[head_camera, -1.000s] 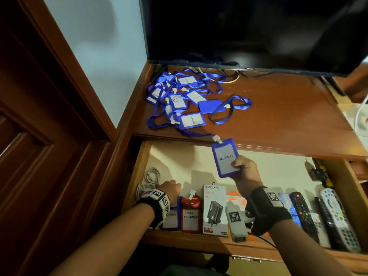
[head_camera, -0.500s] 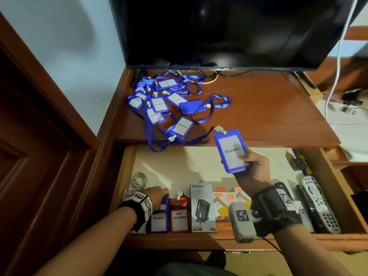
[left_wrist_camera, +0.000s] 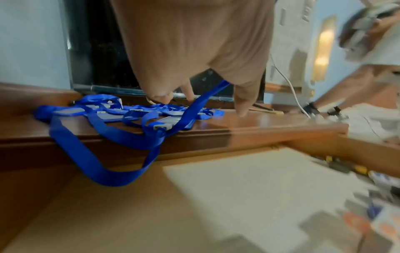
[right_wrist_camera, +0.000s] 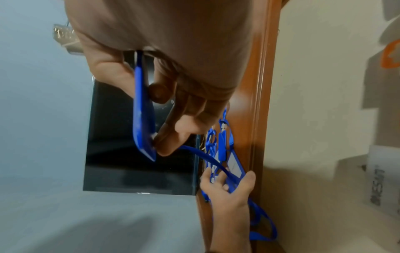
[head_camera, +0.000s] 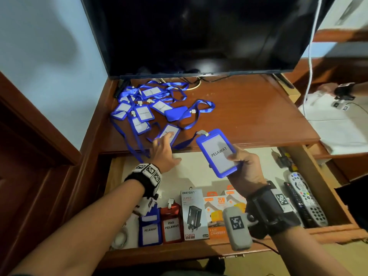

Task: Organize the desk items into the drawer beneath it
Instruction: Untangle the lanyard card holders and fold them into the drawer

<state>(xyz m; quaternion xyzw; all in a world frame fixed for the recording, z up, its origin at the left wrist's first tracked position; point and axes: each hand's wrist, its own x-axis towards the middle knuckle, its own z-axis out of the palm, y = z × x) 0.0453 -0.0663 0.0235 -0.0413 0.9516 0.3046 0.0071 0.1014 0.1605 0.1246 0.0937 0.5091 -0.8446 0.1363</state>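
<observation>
On the left of the brown wooden bench (head_camera: 249, 116) lies a pile of blue badge holders with blue neck straps (head_camera: 147, 108), just in front of the big black screen (head_camera: 199, 32). One blue strap (left_wrist_camera: 90, 164) hangs over the bench edge, down toward the open wooden drawer (head_camera: 114, 174) below. The left hand (head_camera: 162, 150) reaches up from the drawer to the bench edge. Its fingers are spread out straight, with the tips on the nearest badge holder (head_camera: 169, 132); it is not gripping anything.

At the front of the drawer, going right, stand a blue badge holder (head_camera: 149, 230), a red badge holder (head_camera: 171, 224), a white and grey charger box (head_camera: 194, 214) and orange charger boxes (head_camera: 216, 214).

Next, the right hand (head_camera: 245, 166) holds a blue "PELAWAT" badge holder (head_camera: 218, 152) above the drawer, thumb on its front and fingers behind. Its strap runs back to the bench.

Far right in the drawer lie remote controls (head_camera: 304, 198).
</observation>
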